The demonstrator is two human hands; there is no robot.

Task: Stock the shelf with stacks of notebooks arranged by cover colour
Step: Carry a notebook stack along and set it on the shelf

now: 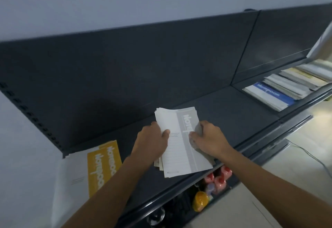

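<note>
The dark grey shelf (224, 105) runs wide in front of me, with its tall back panel (143, 65) rising behind it. At its left end lie the yellow notebooks (102, 166), flat and overlapping, their white halves hanging past the shelf's end. Far to the right, on the next bay, a row of stacks (287, 85) leans one on another, with a blue cover at the near end. Between those two lots, over the middle of the shelf, I hold the grey stack (181, 148) with both hands. Its covers are fanned a little and its near corner reaches the front lip. I cannot tell whether its underside rests on the board. My left hand (152, 141) grips the left edge, thumb (166, 132) pressed flat on the top cover and the other fingers curled out of sight beneath. My right hand (208, 137) grips the right edge, fingers (193, 135) bent close together and pinching the covers, which buckle upward under them. Below the lip stand pink bottles (220, 179) and a yellow-orange pack (200, 200).
</note>
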